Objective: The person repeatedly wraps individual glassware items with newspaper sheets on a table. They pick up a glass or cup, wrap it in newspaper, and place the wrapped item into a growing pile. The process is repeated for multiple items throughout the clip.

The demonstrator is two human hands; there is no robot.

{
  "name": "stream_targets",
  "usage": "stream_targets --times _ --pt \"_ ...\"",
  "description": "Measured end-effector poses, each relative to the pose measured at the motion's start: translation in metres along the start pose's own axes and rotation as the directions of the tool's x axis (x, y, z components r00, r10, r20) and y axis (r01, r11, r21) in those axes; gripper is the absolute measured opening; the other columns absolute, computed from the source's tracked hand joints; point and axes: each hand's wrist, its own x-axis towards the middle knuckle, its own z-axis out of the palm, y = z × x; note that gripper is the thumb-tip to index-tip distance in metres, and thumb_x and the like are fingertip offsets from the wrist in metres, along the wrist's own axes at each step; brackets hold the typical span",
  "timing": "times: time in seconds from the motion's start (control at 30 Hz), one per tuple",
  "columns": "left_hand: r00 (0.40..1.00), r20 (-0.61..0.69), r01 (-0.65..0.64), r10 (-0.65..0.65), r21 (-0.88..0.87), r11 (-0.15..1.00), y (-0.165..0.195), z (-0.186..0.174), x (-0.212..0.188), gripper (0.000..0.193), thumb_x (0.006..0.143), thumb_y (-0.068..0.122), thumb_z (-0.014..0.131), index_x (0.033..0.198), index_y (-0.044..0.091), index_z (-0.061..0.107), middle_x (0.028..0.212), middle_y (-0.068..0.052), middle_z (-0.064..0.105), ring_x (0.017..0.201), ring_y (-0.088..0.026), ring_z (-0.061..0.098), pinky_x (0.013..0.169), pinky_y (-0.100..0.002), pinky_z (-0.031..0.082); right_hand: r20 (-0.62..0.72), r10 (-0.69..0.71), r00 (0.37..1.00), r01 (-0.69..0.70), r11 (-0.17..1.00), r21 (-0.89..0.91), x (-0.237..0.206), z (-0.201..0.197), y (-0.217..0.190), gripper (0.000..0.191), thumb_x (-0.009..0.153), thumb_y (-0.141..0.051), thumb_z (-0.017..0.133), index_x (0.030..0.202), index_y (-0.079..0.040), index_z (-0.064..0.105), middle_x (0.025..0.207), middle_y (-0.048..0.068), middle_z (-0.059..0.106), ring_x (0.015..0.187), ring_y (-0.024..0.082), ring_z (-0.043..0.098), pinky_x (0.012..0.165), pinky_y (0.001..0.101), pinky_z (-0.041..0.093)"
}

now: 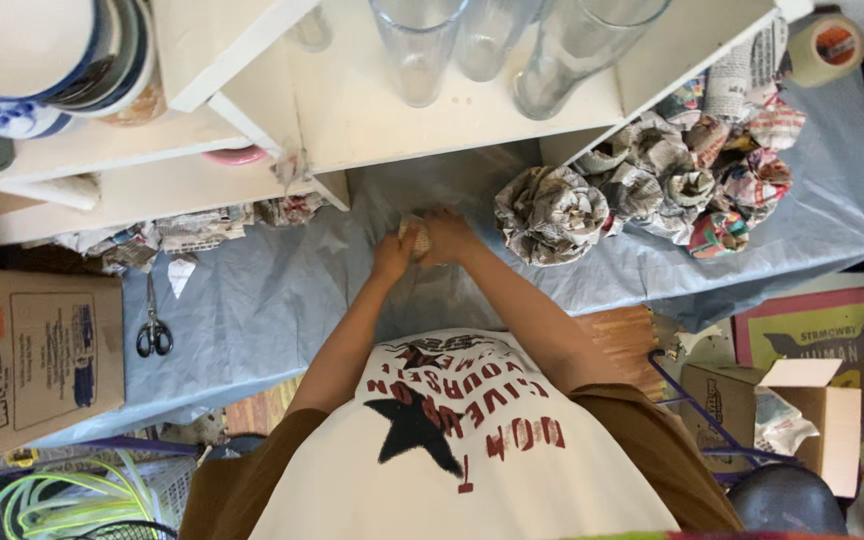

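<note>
Both hands meet at the middle of the surface (282,300), which is draped in a pale blue plastic sheet, likely to keep it clean under newsprint. Left hand (393,255) and right hand (449,237) are both clenched around one small paper-wrapped bundle (415,237), pressing from opposite sides. That two-sided grip looks like it keeps the wrap tight around whatever is inside; the contents are hidden.

Bundle sits just above the sheet, right under the edge of the white shelf (372,120); can't tell if it touches the sheet.

Pile of crumpled newspaper balls (652,185) lies to the person's right, near the right hand and within easy reach. Looks like finished wraps or padding parked out of the work zone.

Clear glasses (422,45) stand upright on the shelf, stacked bowls (52,60) on the far left shelf section.

Scissors (154,325) lie flat on the sheet well to the left, apart from both hands. Tape roll (824,45) sits at the far right corner. Cardboard box (22,360) at the left edge, an open box (792,410) on the floor at right.
</note>
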Motion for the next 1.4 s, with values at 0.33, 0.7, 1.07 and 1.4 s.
stream_targets --times 0.33,0.7,1.07,1.4 --pt "0.958 -0.126 0.08 -0.257 -0.744 0.663 0.007 0.029 -0.027 0.078 0.096 0.062 0.052 0.147 0.003 0.046 0.143 -0.011 0.053 0.127 -0.027 0.051 0.101 -0.042 0.044 -0.179 0.243 0.953 -0.112 0.836 0.537 -0.045 0.022 0.006 0.098 0.047 -0.046 0.098 0.125 0.0 0.06 0.117 0.024 0.067 0.109 0.039 0.066 0.094 0.0455 0.053" --pt "0.852 0.456 -0.111 0.257 -0.323 0.94 0.081 0.007 -0.06 0.034 0.105 0.019 0.054 0.13 -0.002 0.063 0.115 -0.012 0.074 0.105 -0.022 0.067 0.093 -0.036 0.054 -0.508 -0.125 0.852 0.34 0.871 0.355 -0.18 -0.055 0.017 0.091 0.057 -0.025 0.093 0.137 -0.004 0.053 0.136 0.019 0.057 0.13 0.042 0.052 0.111 0.0511 0.045" --pt "0.902 0.276 -0.286 0.331 -0.19 0.939 0.222 0.049 -0.113 0.06 0.089 0.015 0.066 0.14 -0.001 0.038 0.105 -0.019 0.071 0.096 -0.028 0.072 0.082 -0.039 0.056 -0.547 -0.093 0.832 0.334 0.871 0.36 -0.255 -0.13 0.064 0.099 0.059 -0.024 0.093 0.145 -0.005 0.047 0.141 0.019 0.057 0.129 0.042 0.056 0.111 0.0492 0.046" --pt "0.658 0.6 -0.448 0.456 -0.175 0.877 0.264 0.097 -0.083 0.041 0.104 0.025 0.056 0.136 0.0 0.061 0.108 -0.02 0.076 0.095 -0.028 0.07 0.083 -0.04 0.056 -0.594 -0.148 0.791 0.263 0.958 0.111 -0.316 -0.142 0.129 0.107 0.061 -0.025 0.092 0.151 -0.001 0.039 0.137 0.02 0.056 0.128 0.041 0.053 0.107 0.0513 0.045"
